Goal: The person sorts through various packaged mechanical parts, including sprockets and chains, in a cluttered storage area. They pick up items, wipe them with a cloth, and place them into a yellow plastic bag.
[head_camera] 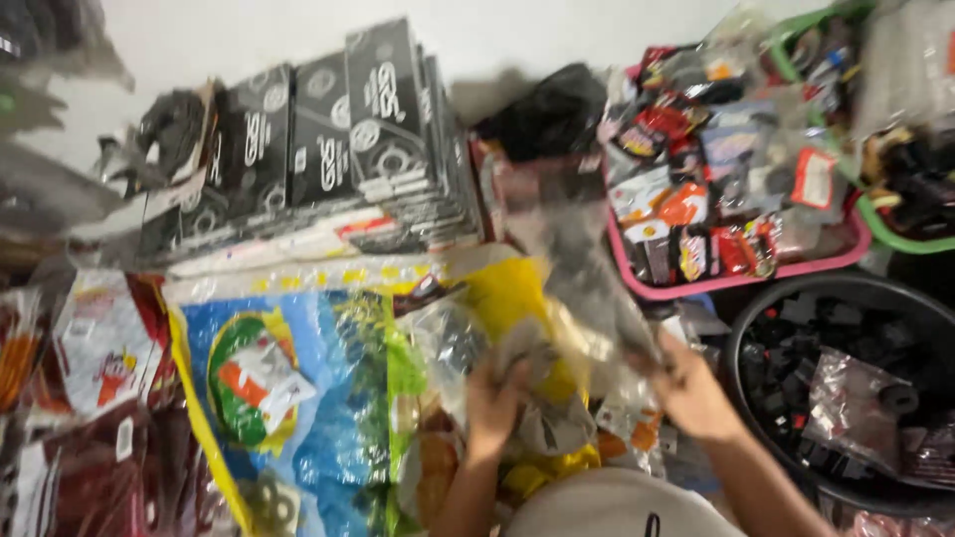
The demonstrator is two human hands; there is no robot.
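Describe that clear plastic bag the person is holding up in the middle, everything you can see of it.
The clear plastic bag is thin, see-through and crinkled, blurred by motion. It is raised over a big yellow, blue and green printed sack. Dark small items seem to sit inside, though the blur hides what they are. The right hand grips its lower right edge; the left hand holds crumpled plastic at its lower left. Its top reaches toward the pink tray.

The floor is hidden under a blue-yellow sack [328,398], black boxes [338,139], a pink tray [741,281] and a black tub [756,328].
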